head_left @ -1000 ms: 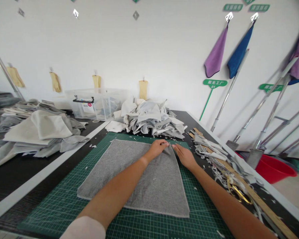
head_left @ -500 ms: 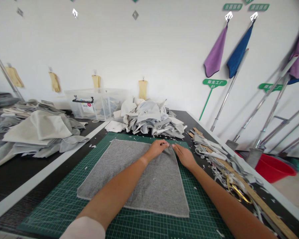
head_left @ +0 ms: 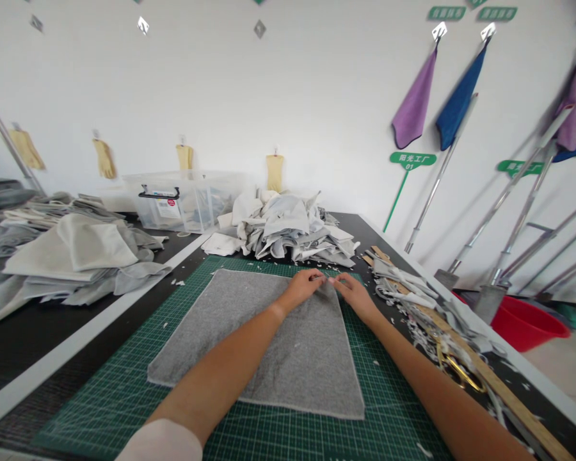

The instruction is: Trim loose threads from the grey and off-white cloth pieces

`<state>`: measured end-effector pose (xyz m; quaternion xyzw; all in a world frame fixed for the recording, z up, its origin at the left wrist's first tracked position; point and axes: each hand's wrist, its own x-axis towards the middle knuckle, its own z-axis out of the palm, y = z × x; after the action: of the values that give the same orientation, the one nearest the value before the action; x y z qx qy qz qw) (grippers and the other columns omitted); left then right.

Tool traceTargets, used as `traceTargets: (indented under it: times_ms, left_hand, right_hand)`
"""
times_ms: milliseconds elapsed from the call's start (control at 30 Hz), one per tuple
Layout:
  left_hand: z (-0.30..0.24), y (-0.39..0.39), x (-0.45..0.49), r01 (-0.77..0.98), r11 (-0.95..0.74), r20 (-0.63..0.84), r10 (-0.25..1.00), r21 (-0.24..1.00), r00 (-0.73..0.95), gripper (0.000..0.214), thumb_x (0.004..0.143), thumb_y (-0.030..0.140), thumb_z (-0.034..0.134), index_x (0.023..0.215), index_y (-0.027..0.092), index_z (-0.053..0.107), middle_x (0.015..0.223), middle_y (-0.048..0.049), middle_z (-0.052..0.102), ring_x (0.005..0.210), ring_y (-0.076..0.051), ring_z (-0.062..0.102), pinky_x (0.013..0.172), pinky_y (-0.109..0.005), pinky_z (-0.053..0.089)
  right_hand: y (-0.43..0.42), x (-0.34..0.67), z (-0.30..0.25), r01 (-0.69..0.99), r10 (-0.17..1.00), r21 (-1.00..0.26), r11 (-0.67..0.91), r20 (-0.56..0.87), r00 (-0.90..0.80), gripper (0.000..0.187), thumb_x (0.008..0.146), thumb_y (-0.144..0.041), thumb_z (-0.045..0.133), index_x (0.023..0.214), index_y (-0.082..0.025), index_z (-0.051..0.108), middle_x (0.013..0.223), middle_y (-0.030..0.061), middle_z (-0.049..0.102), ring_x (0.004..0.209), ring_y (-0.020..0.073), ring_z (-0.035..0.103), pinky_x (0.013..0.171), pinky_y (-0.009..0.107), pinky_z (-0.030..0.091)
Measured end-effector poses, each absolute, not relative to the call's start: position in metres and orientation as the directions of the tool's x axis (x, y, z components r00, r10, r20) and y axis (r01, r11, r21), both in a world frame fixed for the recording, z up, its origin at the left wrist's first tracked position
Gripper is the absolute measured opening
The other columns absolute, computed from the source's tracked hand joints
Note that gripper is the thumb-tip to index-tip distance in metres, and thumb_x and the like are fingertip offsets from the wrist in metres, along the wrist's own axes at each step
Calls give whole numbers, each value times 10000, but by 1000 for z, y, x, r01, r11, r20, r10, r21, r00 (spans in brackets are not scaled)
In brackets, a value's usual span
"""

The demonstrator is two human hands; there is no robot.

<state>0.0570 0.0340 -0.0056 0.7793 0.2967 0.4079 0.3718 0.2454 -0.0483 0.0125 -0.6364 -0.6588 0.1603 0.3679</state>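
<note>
Closer now, the right hand (head_left: 352,296) has crept in along the top edge of the cloth, until its fingertips nearly meet those of the left hand (head_left: 303,288), leaving only a narrow gap between the two. That narrowing gathers the edge a little: a small raised ridge of fabric stands up between them, while the rest lies flat. Both hands are curled inward rather than spread, the fingers bunched on the edge; from here I can't tell whether they actually pinch the fabric or only press on it. The grey cloth (head_left: 264,346) is a soft, felted-looking piece, roughly a wide trapezoid with a pale stitched or bound border, flecked with white lint, lying squarely on the green cutting mat (head_left: 77,419). Just beyond the mat rises a heap of pale offcuts (head_left: 288,224), and to the right, among scattered scraps, gold-handled scissors (head_left: 461,374) lie by a wooden ruler (head_left: 506,400), both well clear of the hands; folded grey fabric (head_left: 72,250) is stacked on the neighbouring table to the left
</note>
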Motion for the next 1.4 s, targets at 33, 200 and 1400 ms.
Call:
traceTargets:
  times_ms: [33, 200, 1400]
  left_hand:
    - [-6, 34, 57, 152, -548, 419, 765, 822, 489, 293, 879, 383, 591, 949, 149, 751, 827, -30, 712, 739, -150, 596, 694, -241, 431]
    - [-5, 35, 58, 138, -544, 446, 787, 828, 427, 281, 890, 378, 587, 942, 151, 745, 813, -31, 706, 705, -142, 571, 662, -238, 413]
    - [228, -11, -68, 259, -782, 824, 547, 566, -149, 198, 920, 377, 578, 929, 208, 680, 702, 11, 595, 655, -129, 516, 604, -242, 376]
  right_hand:
    - [-47, 245, 12, 712, 958, -691, 126, 271, 94, 430, 877, -651, 535, 958, -240, 630, 764, -6, 648, 722, 197, 581, 653, 269, 404]
    - [-44, 243, 14, 671, 972, -719, 178, 235, -6, 387, 840, -592, 590, 816, -212, 656, 761, -9, 629, 733, 175, 554, 655, 252, 383]
    - [-84, 221, 110, 587, 962, -798, 138, -33, -270, 338, 788, -484, 665, 828, -159, 748, 743, 13, 649, 694, 168, 548, 645, 265, 425]
